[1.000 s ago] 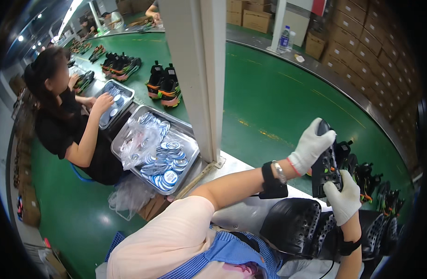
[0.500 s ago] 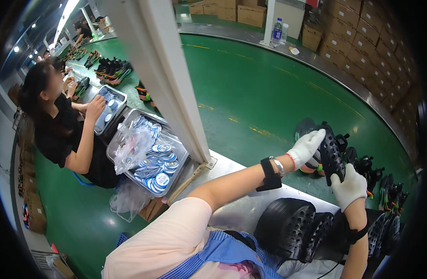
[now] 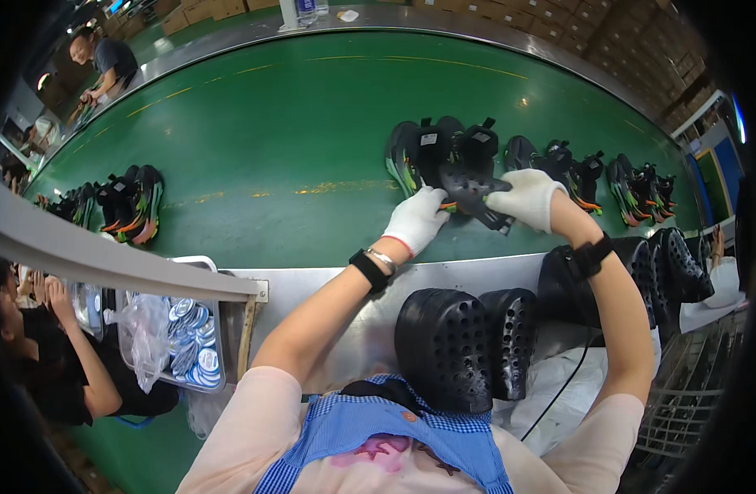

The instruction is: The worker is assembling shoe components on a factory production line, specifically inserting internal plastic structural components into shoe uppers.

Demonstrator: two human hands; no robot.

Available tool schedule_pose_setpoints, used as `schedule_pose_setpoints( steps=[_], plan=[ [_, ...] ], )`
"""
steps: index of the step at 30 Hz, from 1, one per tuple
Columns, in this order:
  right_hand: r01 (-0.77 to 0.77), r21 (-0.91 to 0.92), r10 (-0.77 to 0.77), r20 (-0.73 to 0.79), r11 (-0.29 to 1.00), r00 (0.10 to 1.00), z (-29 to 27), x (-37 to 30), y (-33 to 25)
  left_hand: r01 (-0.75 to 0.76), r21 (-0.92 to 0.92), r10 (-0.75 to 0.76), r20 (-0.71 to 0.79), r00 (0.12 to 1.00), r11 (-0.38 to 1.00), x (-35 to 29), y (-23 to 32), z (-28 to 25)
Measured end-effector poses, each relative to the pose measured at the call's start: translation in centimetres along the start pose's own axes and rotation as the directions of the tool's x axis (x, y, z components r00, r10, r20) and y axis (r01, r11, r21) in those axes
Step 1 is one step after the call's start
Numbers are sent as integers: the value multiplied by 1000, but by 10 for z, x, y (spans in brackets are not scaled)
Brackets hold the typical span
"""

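green surface [image 3: 271, 132] under black shoes [image 3: 403, 148], cartons [image 3: 198, 11] beyond; right fingers [image 3: 500, 200] tight on holed black piece [image 3: 467, 186], left fingers' [image 3: 432, 200] hold unclear

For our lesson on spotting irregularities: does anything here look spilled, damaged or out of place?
Yellow marks on the green surface are patchy, perhaps worn. A crumpled plastic bag sits among loose blue-and-white discs, like leftover packaging. No spill shows.

The form [image 3: 469, 186], dark grey and pierced with holes, sits at two o'clock from centre, tilted along a ten-to-four line, overlapping the shoes [image 3: 441, 151]. Black with green and orange trim, these stand at one o'clock; contact is unclear.
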State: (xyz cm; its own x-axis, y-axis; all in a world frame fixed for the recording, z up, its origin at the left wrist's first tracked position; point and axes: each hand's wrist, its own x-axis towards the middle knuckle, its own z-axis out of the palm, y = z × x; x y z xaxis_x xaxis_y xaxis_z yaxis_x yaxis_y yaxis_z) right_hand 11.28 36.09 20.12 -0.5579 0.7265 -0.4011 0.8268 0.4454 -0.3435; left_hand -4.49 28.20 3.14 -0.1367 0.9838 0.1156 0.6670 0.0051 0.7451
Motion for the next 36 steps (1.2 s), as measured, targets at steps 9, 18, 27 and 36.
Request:
schedule_pose_setpoints(
  steps=[9, 18, 27, 36],
  plan=[
    [-42, -126, 56, 107, 991, 993, 4, 67, -30, 1, 41, -1, 15, 1000, 999, -4, -5, -3],
    [-52, -351, 14, -108, 935, 994, 76, 128, -50, 25, 100, -38, 139, 990, 995, 7, 3, -25],
    [67, -575, -68, 20, 816, 997, 67, 115, -69, 57, 440, -266, 429, 863, 896, 36, -1, -36],
    [75, -610, -129, -45, 789, 991, 74, 143, -74, 258, 188, -319, 552, 770, 948, 43, -4, -54]
  ],
)
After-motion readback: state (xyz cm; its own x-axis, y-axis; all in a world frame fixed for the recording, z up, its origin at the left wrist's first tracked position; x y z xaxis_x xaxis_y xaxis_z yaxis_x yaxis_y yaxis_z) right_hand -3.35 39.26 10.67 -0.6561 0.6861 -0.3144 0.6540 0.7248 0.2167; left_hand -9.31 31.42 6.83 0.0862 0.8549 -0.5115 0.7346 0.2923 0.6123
